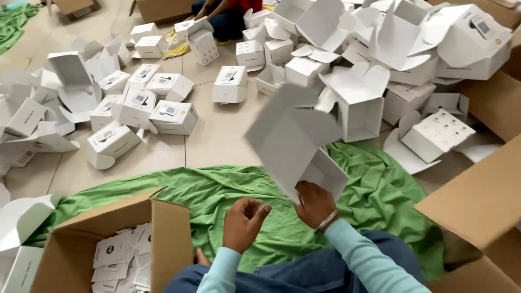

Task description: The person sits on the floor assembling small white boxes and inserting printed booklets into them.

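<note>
Head view: our right hand (pixel 315 203) gripped a smooth white card box (pixel 296 144), flaps open; our left hand (pixel 243 222) curled loosely, empty, above wrinkled green cloth (pixel 217 195).

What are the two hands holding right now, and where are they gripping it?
The right hand grips an open white cardboard box by its lower corner. The left hand holds nothing, its fingers loosely curled just beside it.

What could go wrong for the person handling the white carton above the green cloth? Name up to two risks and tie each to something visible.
The right hand alone grips the open white carton at its lower edge, so it may slip or crease. The left hand is off it. Loose cartons crowd the floor, so it could get mixed in.
</note>
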